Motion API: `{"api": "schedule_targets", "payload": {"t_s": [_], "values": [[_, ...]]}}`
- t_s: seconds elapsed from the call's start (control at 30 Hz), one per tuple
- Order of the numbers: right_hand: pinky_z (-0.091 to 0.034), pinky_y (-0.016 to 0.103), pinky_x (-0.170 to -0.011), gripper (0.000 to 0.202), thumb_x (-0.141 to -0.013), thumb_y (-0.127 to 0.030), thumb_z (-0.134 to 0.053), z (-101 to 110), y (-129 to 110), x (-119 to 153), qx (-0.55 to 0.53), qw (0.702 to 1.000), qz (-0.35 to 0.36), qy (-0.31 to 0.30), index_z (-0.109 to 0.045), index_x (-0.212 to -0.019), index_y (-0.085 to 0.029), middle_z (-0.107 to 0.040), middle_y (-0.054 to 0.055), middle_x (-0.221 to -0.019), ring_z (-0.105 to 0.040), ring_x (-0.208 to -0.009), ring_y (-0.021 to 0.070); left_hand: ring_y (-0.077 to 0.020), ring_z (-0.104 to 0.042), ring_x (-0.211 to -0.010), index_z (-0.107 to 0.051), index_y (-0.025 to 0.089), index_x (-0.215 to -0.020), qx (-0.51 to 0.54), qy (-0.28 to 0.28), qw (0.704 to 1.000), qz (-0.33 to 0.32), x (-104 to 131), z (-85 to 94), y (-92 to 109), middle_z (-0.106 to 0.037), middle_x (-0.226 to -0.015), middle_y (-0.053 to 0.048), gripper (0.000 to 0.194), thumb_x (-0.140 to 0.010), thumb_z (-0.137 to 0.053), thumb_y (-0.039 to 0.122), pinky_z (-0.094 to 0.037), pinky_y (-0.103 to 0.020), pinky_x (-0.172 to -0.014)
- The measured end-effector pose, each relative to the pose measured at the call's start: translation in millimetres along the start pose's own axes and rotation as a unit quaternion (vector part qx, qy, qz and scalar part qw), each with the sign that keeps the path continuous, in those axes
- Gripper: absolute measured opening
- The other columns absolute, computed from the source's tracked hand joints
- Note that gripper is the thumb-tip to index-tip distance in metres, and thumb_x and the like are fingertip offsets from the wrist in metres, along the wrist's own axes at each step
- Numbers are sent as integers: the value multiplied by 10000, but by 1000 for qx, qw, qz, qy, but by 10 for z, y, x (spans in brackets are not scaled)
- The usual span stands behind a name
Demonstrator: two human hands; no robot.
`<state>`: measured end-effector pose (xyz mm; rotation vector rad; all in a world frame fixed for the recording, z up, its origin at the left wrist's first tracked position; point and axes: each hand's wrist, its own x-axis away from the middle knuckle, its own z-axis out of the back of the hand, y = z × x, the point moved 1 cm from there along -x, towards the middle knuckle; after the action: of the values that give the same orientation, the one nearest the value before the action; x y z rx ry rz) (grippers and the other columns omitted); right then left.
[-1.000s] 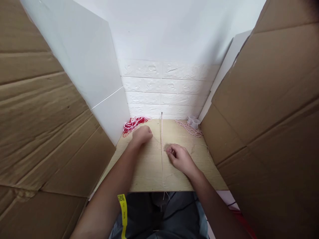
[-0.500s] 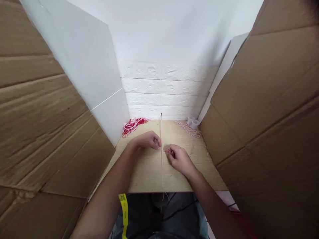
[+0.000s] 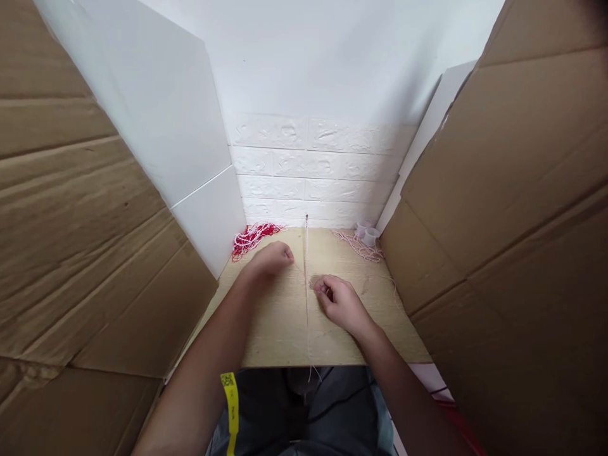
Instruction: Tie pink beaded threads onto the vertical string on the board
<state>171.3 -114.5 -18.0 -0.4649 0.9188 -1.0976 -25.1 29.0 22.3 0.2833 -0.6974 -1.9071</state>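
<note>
A pale pink-white cord (image 3: 306,253) runs taut from a small hook (image 3: 306,216) at the wall, down the middle of the wooden board (image 3: 275,323), with loose ends over the front edge. Left of the cord, my left hand (image 3: 273,258) is closed in a pinch; a faint thin thread seems to stretch from its fingertips to the cord. On the right, my right hand (image 3: 335,297) pinches close beside the cord, apparently on a thread end too thin to see clearly.
A heap of red and white cords (image 3: 254,239) lies at the back left. Pale pink cords (image 3: 361,246) and small clear plastic cups (image 3: 368,234) are at the back right. Cardboard panels (image 3: 95,221) stand on both sides, and a white brick-pattern wall (image 3: 285,164) closes the back.
My left hand has moved away from the cord, to the left and slightly toward the wall, drawing a thread outward. My right hand has hardly moved.
</note>
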Motion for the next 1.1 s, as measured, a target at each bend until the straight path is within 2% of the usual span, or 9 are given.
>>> {"api": "schedule_targets", "payload": {"t_s": [0.1,0.2,0.37,0.47,0.53,0.73,0.83,1.0,1.1], "values": [[-422,260,-717,143,-863,-95,-513,-7,5,3,4,1000,1,-2,-622,-852,-188,-652,24,-830,-587,-768,159,-182,-604,-680,-719,174,-767,-28,106,989,102,12,66,-13,-690,-734,-36,135,-685,-628,228,-397,-268,-626],[-435,266,-740,153,-856,-90,-513,-16,15,2,1,1000,3,3,-628,-873,-189,-661,32,-863,-600,-804,167,-214,-644,-747,-712,194,-790,-38,152,973,171,39,96,8,-725,-829,-61,131,-710,-612,223,-417,-291,-660],[-448,281,-780,164,-841,-76,-513,-7,-1,1,3,1000,13,11,-617,-883,-196,-675,45,-933,-606,-859,180,-290,-669,-918,-682,225,-853,-57,191,958,207,19,75,-14,-740,-998,-99,149,-714,-630,240,-444,-343,-731],[-452,295,-801,174,-837,-81,-517,9,-18,1,18,1000,9,20,-623,-911,-198,-663,51,-964,-597,-879,188,-281,-663,-937,-659,240,-934,-55,214,955,196,-13,57,-48,-735,-1042,-84,218,-719,-647,268,-440,-335,-724],[-454,304,-809,192,-836,-88,-518,13,-14,0,30,999,2,31,-632,-944,-200,-651,57,-977,-591,-891,194,-243,-662,-861,-656,232,-906,-42,190,966,168,-34,37,-56,-739,-976,-59,203,-724,-669,322,-427,-304,-679],[-459,309,-770,239,-815,-102,-522,-13,76,-20,47,997,-25,54,-655,-992,-191,-646,65,-938,-587,-857,202,-186,-624,-681,-675,214,-732,-69,39,993,92,-50,-56,-33,-707,-735,-22,302,-668,-745,501,-363,-271,-557],[-448,305,-733,190,-796,-103,-520,-18,116,-34,51,995,-50,67,-647,-909,-188,-639,44,-824,-584,-793,198,-175,-608,-645,-691,216,-744,-75,25,992,95,-56,-67,-73,-710,-733,-18,349,-648,-758,545,-341,-272,-526],[-432,298,-718,129,-789,-113,-532,-14,138,-42,60,994,-60,65,-631,-830,-184,-638,47,-813,-576,-782,194,-164,-588,-615,-693,206,-750,-64,31,991,110,-79,-14,-184,-685,-681,-11,355,-614,-789,520,-338,-264,-519],[-429,300,-734,135,-804,-128,-549,-15,145,-45,71,994,-64,58,-650,-877,-180,-630,51,-830,-574,-791,195,-157,-587,-625,-687,187,-775,13,34,998,55,-73,2,-172,-679,-694,-14,311,-626,-785,441,-360,-253,-532]]}}
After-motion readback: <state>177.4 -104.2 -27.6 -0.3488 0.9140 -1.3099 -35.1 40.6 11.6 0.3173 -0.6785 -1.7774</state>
